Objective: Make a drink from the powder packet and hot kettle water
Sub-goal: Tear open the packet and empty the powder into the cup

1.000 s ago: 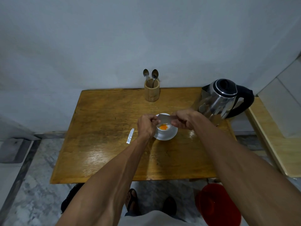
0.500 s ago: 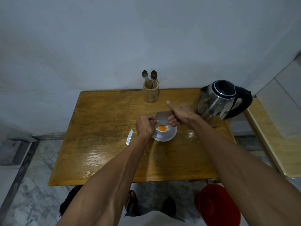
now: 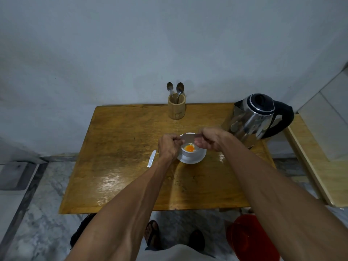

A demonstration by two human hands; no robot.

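Note:
A white cup (image 3: 186, 152) with orange powder (image 3: 189, 148) in it stands on a white saucer (image 3: 197, 159) in the middle of the wooden table (image 3: 122, 176). Just above the cup a silver powder packet (image 3: 188, 137) is stretched flat between both hands. My left hand (image 3: 168, 146) pinches its left end and my right hand (image 3: 211, 139) pinches its right end. The steel kettle (image 3: 252, 119) with a black lid and handle stands at the table's back right, close beside my right hand.
A torn silver strip (image 3: 151, 158) lies on the table left of the saucer. A wooden holder (image 3: 176, 108) with two spoons (image 3: 175, 89) stands at the back edge by the wall. A red bucket (image 3: 248, 240) sits on the floor at the lower right, with a light wooden bench (image 3: 320, 166) further right.
My right hand, which had lifted its thumb and let the packet stand up half a second ago, has closed on the packet's right end again and pulled it flat over the cup.

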